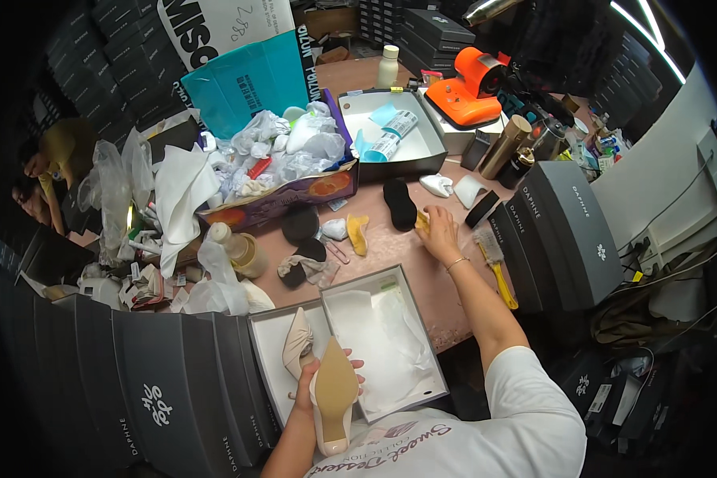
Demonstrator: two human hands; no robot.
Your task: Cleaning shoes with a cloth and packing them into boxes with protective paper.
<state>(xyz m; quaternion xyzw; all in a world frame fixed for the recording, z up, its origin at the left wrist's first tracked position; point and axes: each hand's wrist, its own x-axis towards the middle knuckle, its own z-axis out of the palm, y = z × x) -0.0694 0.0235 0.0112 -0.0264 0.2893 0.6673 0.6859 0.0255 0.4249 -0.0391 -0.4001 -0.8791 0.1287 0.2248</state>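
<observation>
My left hand (303,392) grips a pale beige pointed shoe (334,390), its tan sole turned up. Its matching shoe (297,342), with a gathered upper, lies in the open shoe box (268,362) just beyond that hand. Across the table, my right hand (440,237) has its fingers closed around a small yellow piece (422,221), partly hidden by them. Beside it lies a black oblong pad (399,205). White paper (382,334) lines the other half of the box.
Dark shoe boxes stack at left (167,382) and right (566,231). A carton (279,191) of crumpled paper and plastic stands at the back, near an orange device (466,92). A yellow-handled brush (498,271), a yellow cloth (358,233) and a bottle (243,251) are on the table.
</observation>
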